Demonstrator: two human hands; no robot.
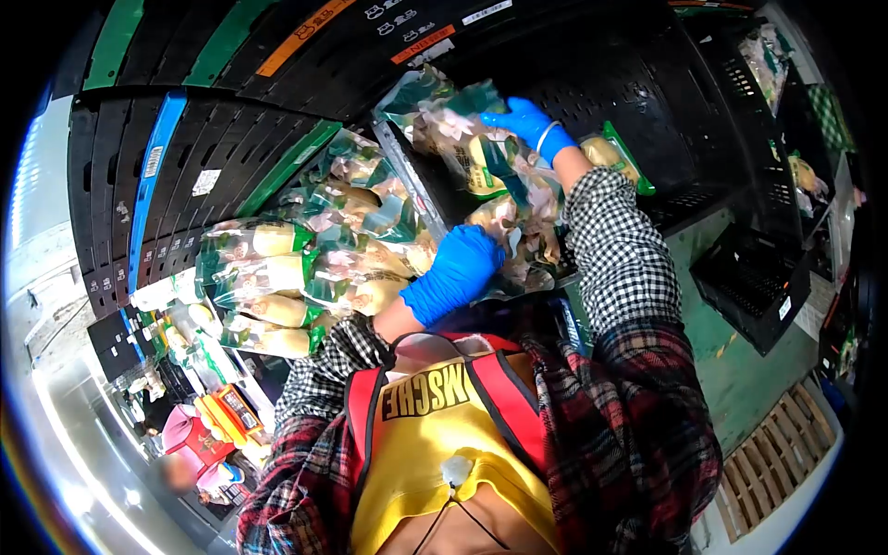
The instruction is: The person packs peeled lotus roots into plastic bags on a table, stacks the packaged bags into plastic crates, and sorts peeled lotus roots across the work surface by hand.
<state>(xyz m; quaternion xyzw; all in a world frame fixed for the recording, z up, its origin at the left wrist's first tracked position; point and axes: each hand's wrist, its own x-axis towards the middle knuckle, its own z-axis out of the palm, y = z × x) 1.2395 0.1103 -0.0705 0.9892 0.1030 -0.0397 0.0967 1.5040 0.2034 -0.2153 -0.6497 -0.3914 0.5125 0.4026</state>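
Note:
My left hand (458, 273), in a blue glove, is closed with its fingers curled at the edge of a green-printed clear bag of pale vegetables (495, 217). My right hand (529, 128), also blue-gloved with a pale band at the wrist, has its fingers stretched out over more such bags (449, 116) in a black crate (610, 92). Another bag (606, 157) lies in that crate, right of my right wrist. Left of the crate's grey edge, many similar bags (356, 250) sit in rows; the exact kind of vegetable is unclear.
Stacked black crates (176, 176) with blue, green and orange strips rise at the left. A smaller black crate (754, 282) is at the right, above a wooden pallet (782, 453). Another person (199, 444) is at the lower left, near an orange crate (231, 412).

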